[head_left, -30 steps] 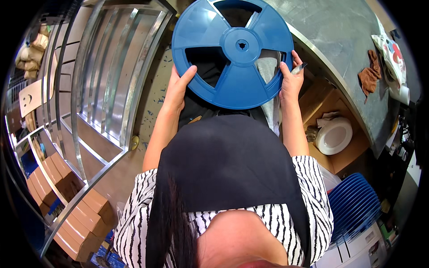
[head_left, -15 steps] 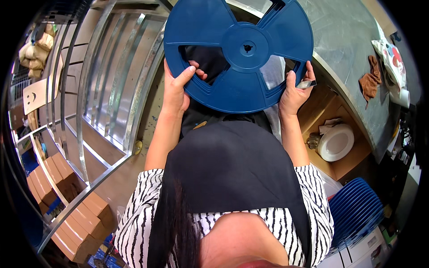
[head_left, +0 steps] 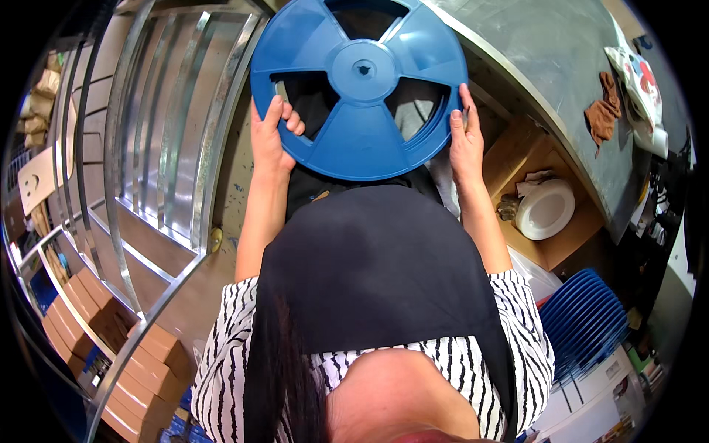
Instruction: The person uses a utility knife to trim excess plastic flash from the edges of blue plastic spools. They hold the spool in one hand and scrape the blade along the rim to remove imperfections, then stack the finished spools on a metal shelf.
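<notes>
Checking the blue plastic reel stack (head_left: 362, 140): it is held just beyond the black apron (head_left: 384, 266), any support beneath it hidden. The left hand (head_left: 270, 140) pinches the rim, thumb in front, fingers curled through a window. The right hand (head_left: 467, 148) lies along the opposite rim; whether it pinches cannot be told. Layered edges suggest several reels, so uneven pressure could let one slide free. A sideways swing could strike the metal rack (head_left: 220, 111) left of the apron, or the worktop (head_left: 539, 66) beyond the apron to the right.
</notes>
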`<state>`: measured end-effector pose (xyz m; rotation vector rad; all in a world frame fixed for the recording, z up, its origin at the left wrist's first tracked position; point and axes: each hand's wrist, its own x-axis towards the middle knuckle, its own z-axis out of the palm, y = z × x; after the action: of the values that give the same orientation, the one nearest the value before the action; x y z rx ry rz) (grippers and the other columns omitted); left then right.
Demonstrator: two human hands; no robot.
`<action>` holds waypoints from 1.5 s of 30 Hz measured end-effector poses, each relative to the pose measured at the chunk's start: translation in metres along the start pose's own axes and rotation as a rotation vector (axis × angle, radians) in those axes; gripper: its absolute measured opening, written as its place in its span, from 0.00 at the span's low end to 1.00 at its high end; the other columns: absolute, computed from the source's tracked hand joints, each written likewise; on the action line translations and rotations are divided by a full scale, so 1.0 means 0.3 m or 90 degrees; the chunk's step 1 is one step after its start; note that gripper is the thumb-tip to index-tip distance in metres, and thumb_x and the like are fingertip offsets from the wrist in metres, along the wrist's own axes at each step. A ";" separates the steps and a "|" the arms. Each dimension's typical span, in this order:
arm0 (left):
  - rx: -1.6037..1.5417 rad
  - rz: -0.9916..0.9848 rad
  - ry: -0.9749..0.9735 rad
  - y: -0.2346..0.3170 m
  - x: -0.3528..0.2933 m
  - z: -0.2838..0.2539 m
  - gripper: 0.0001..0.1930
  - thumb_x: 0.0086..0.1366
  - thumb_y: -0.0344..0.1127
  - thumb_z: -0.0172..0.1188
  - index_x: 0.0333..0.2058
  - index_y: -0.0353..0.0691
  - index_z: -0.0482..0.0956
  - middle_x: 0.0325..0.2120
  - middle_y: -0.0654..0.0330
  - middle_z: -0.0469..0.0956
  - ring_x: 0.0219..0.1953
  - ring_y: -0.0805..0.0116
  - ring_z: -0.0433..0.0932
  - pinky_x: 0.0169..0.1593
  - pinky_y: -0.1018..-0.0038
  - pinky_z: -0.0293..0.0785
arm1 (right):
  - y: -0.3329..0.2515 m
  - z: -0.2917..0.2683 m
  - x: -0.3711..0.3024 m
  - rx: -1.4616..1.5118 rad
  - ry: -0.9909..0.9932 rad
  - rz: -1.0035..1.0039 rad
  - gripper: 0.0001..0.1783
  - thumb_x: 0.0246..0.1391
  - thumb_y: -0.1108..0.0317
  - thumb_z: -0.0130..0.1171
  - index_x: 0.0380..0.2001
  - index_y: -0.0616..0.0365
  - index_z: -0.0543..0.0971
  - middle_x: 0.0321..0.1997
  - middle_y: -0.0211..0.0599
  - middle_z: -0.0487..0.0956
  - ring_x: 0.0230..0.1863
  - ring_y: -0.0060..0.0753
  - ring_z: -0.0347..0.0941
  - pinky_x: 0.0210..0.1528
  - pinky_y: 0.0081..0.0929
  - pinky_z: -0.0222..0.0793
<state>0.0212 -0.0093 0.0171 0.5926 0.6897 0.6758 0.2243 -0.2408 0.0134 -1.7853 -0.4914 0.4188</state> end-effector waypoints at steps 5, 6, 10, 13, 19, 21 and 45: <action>0.020 0.008 0.033 -0.012 -0.006 0.020 0.08 0.66 0.31 0.57 0.41 0.48 0.68 0.21 0.65 0.66 0.20 0.75 0.65 0.23 0.78 0.63 | -0.060 -0.053 0.046 -0.195 0.129 -0.156 0.16 0.63 0.66 0.52 0.53 0.52 0.77 0.60 0.42 0.67 0.53 0.34 0.67 0.56 0.27 0.63; 0.019 0.007 0.032 -0.015 -0.011 0.023 0.07 0.66 0.31 0.56 0.40 0.47 0.68 0.22 0.65 0.65 0.21 0.75 0.65 0.24 0.79 0.63 | -0.098 -0.057 0.057 -0.211 0.144 -0.205 0.13 0.62 0.68 0.54 0.49 0.56 0.78 0.49 0.35 0.74 0.45 0.23 0.70 0.46 0.20 0.67; 0.034 0.021 0.037 -0.022 -0.007 0.005 0.11 0.65 0.29 0.56 0.44 0.47 0.68 0.20 0.65 0.65 0.19 0.74 0.66 0.22 0.77 0.63 | -0.175 -0.016 0.085 0.064 0.042 0.052 0.05 0.58 0.71 0.58 0.38 0.58 0.78 0.33 0.25 0.77 0.29 0.13 0.69 0.29 0.13 0.65; 0.053 0.035 0.046 -0.013 -0.032 0.046 0.11 0.65 0.28 0.56 0.43 0.46 0.67 0.21 0.64 0.65 0.19 0.74 0.66 0.22 0.77 0.64 | -0.176 0.033 0.146 -0.013 -0.050 0.098 0.07 0.54 0.68 0.59 0.35 0.59 0.77 0.22 0.26 0.77 0.20 0.15 0.70 0.24 0.16 0.67; 0.106 0.068 0.052 -0.019 -0.049 0.050 0.14 0.65 0.29 0.57 0.47 0.46 0.67 0.22 0.64 0.67 0.19 0.75 0.67 0.23 0.78 0.66 | -0.143 0.065 0.210 -0.015 -0.137 0.216 0.06 0.53 0.69 0.60 0.30 0.57 0.73 0.22 0.30 0.77 0.17 0.16 0.66 0.22 0.15 0.62; 0.106 0.068 0.053 -0.019 -0.049 0.051 0.15 0.64 0.29 0.58 0.48 0.45 0.67 0.22 0.64 0.67 0.20 0.75 0.67 0.23 0.77 0.66 | -0.131 0.060 0.217 0.025 -0.153 0.231 0.06 0.53 0.70 0.60 0.29 0.57 0.73 0.22 0.31 0.77 0.18 0.16 0.67 0.23 0.15 0.63; 0.077 0.072 0.014 -0.034 -0.007 0.053 0.18 0.64 0.25 0.56 0.51 0.46 0.65 0.21 0.64 0.67 0.18 0.74 0.67 0.22 0.76 0.66 | -0.028 -0.017 0.169 0.198 0.225 -0.002 0.05 0.54 0.73 0.62 0.32 0.55 0.74 0.27 0.23 0.74 0.23 0.13 0.68 0.23 0.11 0.60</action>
<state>0.0354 -0.0215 0.0209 0.7410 0.7247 0.7495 0.2689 -0.2162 0.0212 -1.5125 -0.1688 0.1597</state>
